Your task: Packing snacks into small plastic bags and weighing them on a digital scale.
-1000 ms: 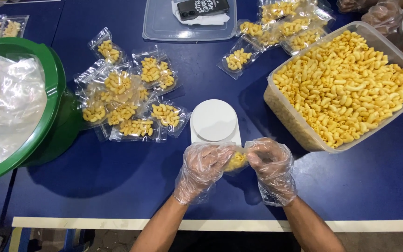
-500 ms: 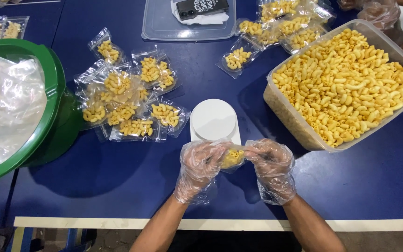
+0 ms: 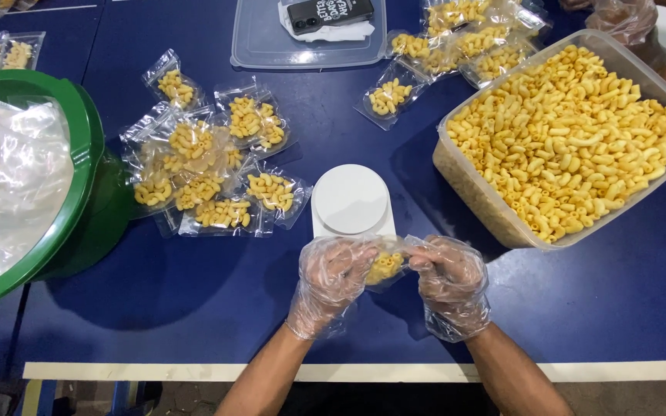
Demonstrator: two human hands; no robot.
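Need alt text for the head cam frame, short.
Two hands in clear disposable gloves, left hand and right hand, pinch a small clear bag of elbow macaroni between them over a blue table, just in front of a white kitchen scale. A large clear tub of macaroni sits right, filled bags and a green bowl left.

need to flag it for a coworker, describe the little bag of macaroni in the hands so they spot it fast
Start at the white scale on the blue table. Just below it, the left hand and right hand, both gloved, pinch a small macaroni bag. Unlike the other bags, it is off the table.
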